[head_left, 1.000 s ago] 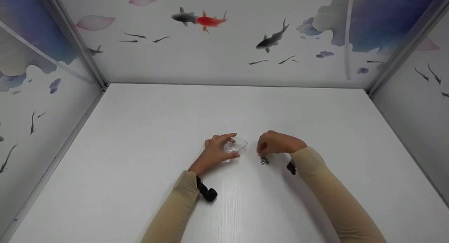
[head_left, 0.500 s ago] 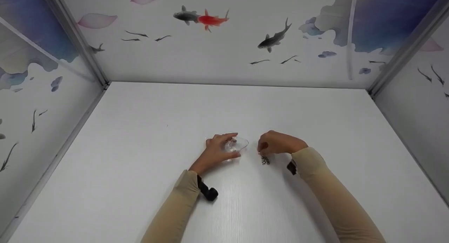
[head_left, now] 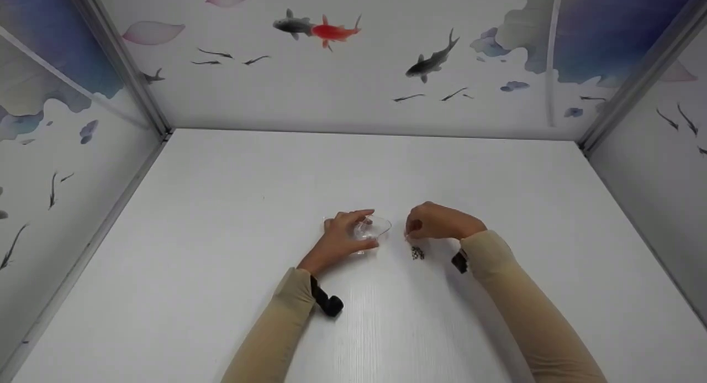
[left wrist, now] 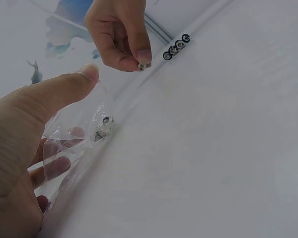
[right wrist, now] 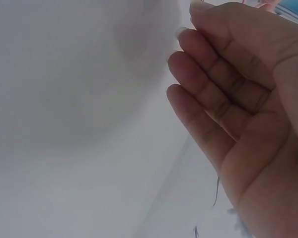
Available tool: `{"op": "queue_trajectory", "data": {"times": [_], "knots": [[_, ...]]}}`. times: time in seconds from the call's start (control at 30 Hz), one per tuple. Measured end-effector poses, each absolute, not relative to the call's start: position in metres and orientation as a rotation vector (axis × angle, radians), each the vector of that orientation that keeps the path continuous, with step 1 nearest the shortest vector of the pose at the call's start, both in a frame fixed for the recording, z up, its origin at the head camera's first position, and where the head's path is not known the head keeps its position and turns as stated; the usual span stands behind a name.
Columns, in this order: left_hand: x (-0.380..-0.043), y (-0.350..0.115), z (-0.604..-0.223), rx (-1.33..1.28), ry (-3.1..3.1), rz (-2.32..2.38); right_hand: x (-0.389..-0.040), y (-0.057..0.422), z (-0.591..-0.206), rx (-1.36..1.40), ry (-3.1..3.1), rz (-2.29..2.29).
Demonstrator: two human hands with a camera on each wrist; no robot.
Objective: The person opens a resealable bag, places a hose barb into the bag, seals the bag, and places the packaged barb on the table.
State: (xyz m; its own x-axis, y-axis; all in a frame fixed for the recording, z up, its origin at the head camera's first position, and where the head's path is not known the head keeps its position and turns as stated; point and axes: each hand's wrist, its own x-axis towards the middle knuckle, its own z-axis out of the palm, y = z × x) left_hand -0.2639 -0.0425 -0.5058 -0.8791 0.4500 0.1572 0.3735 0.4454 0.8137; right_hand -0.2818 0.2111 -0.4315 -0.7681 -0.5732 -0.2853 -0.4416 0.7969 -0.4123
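My left hand (head_left: 338, 238) curves around a clear plastic bag (head_left: 380, 226), its mouth held wide toward the right. In the left wrist view a few small metal pieces (left wrist: 103, 131) show at the bottom of the bag, with the thumb over the near side and the other fingers behind the film. Thumb and fingertips of my right hand (head_left: 436, 221) pinch a small silvery metal piece (left wrist: 142, 66) just above the table. Below that hand lies a small cluster of metal parts with dark round ends (left wrist: 177, 47). In the right wrist view the fingers hide the pinched piece.
Both hands work over a white table (head_left: 221, 250). A back wall (head_left: 353, 90) painted with fish stands behind it, and side walls (head_left: 49, 151) rise at left and right. A black strap with a camera (head_left: 330, 305) is on the left wrist.
My right hand has lifted slightly off the cluster of metal parts, which now shows more fully under it. The left hand and the bag stay in place.
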Motion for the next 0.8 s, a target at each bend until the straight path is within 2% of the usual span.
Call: {"op": "queue_trajectory", "data": {"times": [0.8], "knots": [[-0.266,-0.042,-0.506,0.782,2.617,1.405,-0.288,0.193,-0.410,-1.006,2.625,-0.498]]}}
